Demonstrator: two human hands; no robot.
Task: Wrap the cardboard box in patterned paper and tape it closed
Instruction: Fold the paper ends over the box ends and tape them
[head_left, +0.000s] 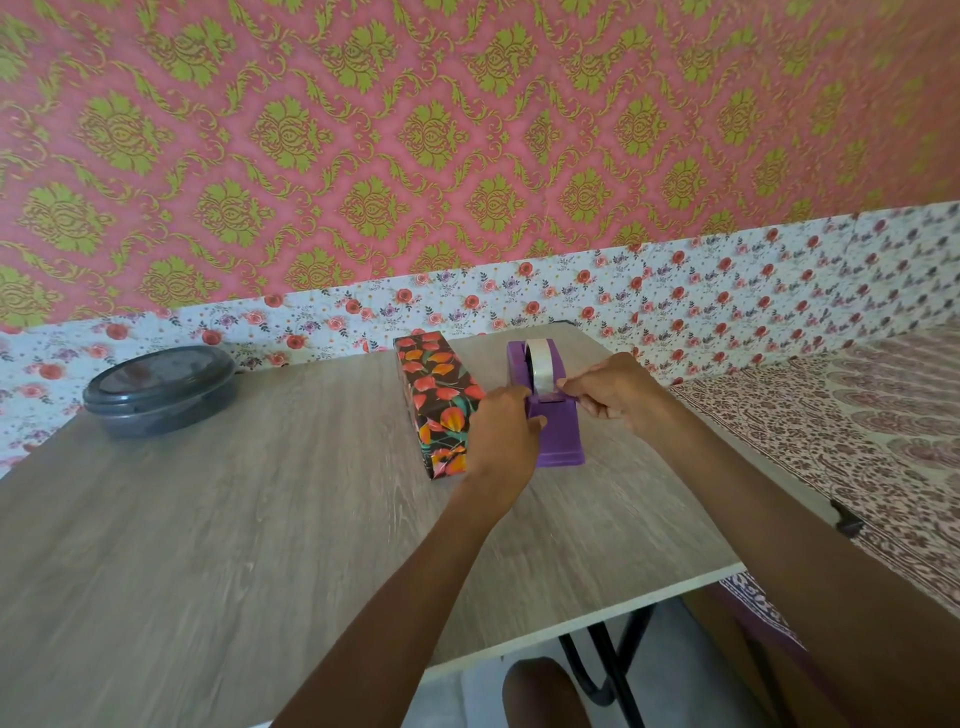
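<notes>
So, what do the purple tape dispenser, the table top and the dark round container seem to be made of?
The tape dispenser looks like moulded plastic: even purple colour, smooth matte faces. The table top looks like wood-grain laminate, perhaps not solid wood: grey streaks, thin pale edge. The dark round container seems plastic, with a glossy lid that shows reflections.

- Left hand (501, 436) hides the wrapped box's (436, 400) near right corner and the tape dispenser's (558, 434) left side.
- Table's (208, 519) left edge lies out of frame.
- Dark object (847, 521) at the table's right edge: too small to identify.
</notes>
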